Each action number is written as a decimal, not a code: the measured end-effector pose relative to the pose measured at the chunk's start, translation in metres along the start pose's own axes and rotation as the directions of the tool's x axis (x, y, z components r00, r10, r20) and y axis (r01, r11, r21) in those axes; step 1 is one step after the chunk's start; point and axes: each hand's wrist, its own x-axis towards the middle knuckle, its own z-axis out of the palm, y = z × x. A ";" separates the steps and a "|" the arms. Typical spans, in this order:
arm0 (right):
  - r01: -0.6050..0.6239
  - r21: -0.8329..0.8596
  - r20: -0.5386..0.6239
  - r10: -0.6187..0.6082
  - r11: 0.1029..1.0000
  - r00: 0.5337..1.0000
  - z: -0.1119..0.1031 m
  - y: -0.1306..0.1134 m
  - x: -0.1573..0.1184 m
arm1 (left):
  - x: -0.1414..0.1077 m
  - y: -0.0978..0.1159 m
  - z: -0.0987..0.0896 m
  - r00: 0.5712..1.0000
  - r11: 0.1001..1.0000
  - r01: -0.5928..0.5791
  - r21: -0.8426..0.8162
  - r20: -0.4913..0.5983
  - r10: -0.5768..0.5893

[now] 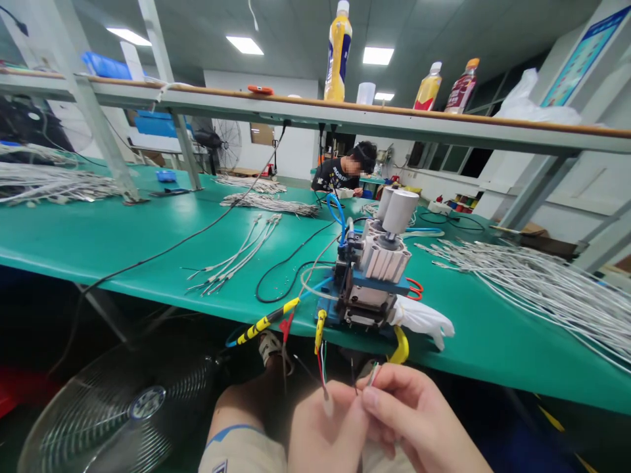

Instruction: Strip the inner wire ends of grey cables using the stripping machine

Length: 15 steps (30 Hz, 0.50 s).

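Above my lap, in front of the bench edge, my two hands meet. My left hand (328,427) is closed on a cable whose thin coloured wires (323,371), red, white and green, fan upward past the fingers. The thumb and fingers of my right hand (419,410) pinch short thin wires (375,373), green, white and red, close to the left fingertips. A dark wire (353,374) stands up between the hands. Beyond them, on the bench edge, sits a pneumatic press (374,269) with two cylinders. The rest of the cable is hidden by my hands.
Piles of white cables lie on the green bench (162,243): a large bundle (542,282) at right and a small group (236,259) at left. Yellow-and-black wrapped tubing (266,320) hangs at the edge. A floor fan (123,407) stands lower left. Opposite sits another person (340,172).
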 end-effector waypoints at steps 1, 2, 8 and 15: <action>-0.016 0.016 -0.002 0.016 1.000 1.000 0.001 0.000 0.000 | 0.000 -0.001 -0.001 1.000 1.000 -0.006 0.008 -0.001 0.006; -0.028 0.025 0.003 0.028 0.999 1.000 0.001 -0.001 -0.001 | 0.000 -0.002 -0.002 1.000 1.000 -0.016 0.015 -0.007 0.016; 0.076 -0.057 0.033 -0.074 0.996 0.997 0.001 -0.005 -0.003 | -0.004 -0.008 -0.006 0.998 0.999 -0.035 0.024 -0.048 0.036; 0.176 -0.222 -0.032 -0.187 0.959 0.982 -0.004 -0.010 -0.006 | -0.006 -0.014 -0.011 0.992 0.984 -0.023 0.175 -0.119 0.044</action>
